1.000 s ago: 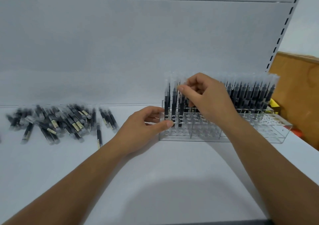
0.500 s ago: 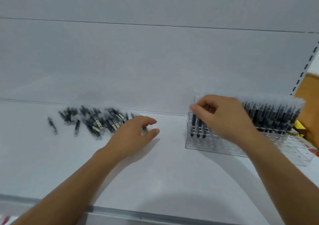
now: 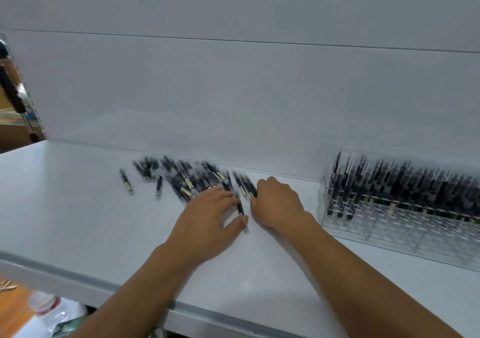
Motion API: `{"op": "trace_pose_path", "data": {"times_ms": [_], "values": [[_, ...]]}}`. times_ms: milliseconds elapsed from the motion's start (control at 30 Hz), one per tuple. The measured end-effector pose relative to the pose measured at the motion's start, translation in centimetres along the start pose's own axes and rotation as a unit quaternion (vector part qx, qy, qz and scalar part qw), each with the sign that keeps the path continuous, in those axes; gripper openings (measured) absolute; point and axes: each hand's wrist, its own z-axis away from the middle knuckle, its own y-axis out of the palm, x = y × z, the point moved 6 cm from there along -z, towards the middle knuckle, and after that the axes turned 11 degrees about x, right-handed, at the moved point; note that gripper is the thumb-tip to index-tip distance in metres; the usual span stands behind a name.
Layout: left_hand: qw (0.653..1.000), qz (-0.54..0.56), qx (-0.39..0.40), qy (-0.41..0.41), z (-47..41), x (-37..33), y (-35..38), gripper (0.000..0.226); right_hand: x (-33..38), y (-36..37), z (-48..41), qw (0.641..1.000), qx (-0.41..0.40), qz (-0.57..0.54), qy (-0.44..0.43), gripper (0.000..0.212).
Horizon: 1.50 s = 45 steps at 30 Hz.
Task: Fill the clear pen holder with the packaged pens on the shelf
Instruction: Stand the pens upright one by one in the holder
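A heap of packaged black pens point(image 3: 187, 179) lies on the white shelf point(image 3: 78, 208) against the back panel. My left hand point(image 3: 207, 218) rests at the heap's near right edge, and one packaged pen point(image 3: 240, 207) sits pinched between its thumb and fingers. Just to the right, my right hand point(image 3: 279, 202) has its fingers curled down over the near ends of two pens point(image 3: 248, 183); the grip itself is hidden. The clear pen holder point(image 3: 389, 223) stands at the right, its back rows full of upright pens and its front slots bare.
The shelf's grey front lip point(image 3: 104, 283) runs across below my forearms. Below it at the lower left are a plastic bottle point(image 3: 44, 302) and an orange floor. A dark pole point(image 3: 13, 93) stands at the far left beyond the shelf's end.
My right hand left the pen holder and swung left to the pile. My left hand slid onto the pile's edge and closed on a pen. The view turned left.
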Motion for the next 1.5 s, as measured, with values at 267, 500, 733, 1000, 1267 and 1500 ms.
{"op": "trace_pose_path", "data": {"times_ms": [267, 500, 733, 1000, 1267, 1500], "values": [[1.0, 0.0, -0.004, -0.002, -0.2, 0.3, 0.0, 0.053, -1.0, 0.1, 0.0, 1.0, 0.001, -0.03, 0.005, 0.018], [1.0, 0.007, -0.01, -0.022, -1.6, -0.1, -0.8, 0.048, -2.4, 0.9, -0.4, 0.985, 0.004, -0.171, -0.006, 0.029], [0.987, -0.044, 0.049, -0.145, -5.2, -0.3, -2.1, 0.029, -3.2, -0.1, 0.2, 0.887, -0.044, -0.459, 0.014, 0.026], [0.936, -0.188, 0.219, -0.2, -8.7, -2.5, -0.5, 0.042, -4.0, 1.1, -0.2, 0.843, -0.014, -0.537, 0.031, 0.017], [0.912, 0.04, 0.303, -0.273, -8.9, -1.7, -0.7, 0.029, -4.2, 1.2, -0.5, 0.831, -0.007, -0.555, 0.027, 0.021], [0.922, 0.027, 0.263, -0.283, -8.5, -1.4, -1.1, 0.032, -4.4, 1.2, -0.5, 0.827, -0.003, -0.561, 0.032, 0.031]]}}
